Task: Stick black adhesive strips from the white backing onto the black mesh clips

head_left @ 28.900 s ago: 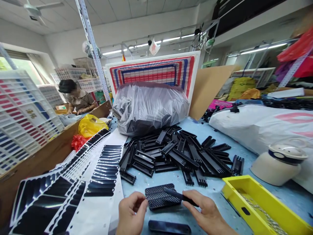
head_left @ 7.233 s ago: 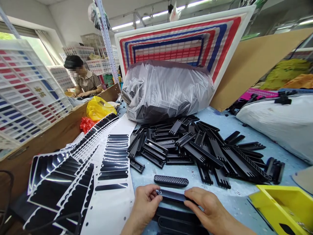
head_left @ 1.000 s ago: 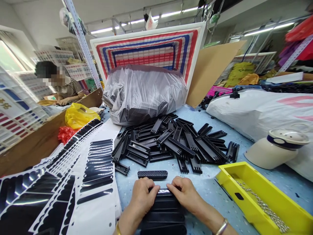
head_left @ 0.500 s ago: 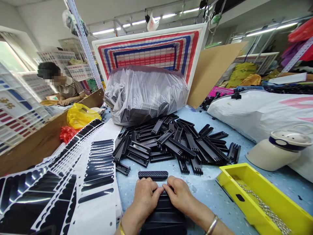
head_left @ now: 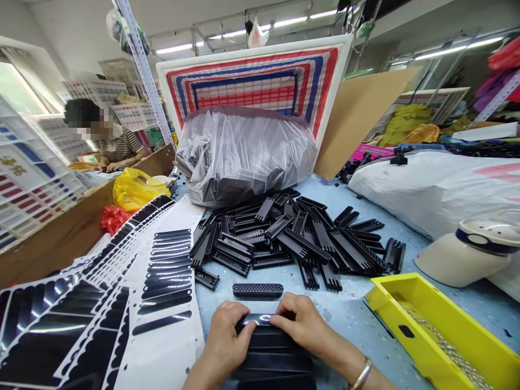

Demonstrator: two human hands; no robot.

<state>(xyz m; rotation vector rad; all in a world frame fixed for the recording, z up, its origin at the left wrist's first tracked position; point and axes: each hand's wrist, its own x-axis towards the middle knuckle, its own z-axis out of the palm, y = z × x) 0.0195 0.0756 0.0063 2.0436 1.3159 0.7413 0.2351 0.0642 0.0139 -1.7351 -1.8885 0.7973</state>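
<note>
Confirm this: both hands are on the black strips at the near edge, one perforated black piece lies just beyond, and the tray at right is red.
Wrong colour: the head view shows the tray is yellow, not red. The left hand and right hand are on the black strips, the perforated piece just beyond.

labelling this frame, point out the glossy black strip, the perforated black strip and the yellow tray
glossy black strip [head_left: 260, 319], head view, shiny middle between fingertips
perforated black strip [head_left: 258, 290], head view, its centre
yellow tray [head_left: 385, 317], head view, near outer wall
</note>
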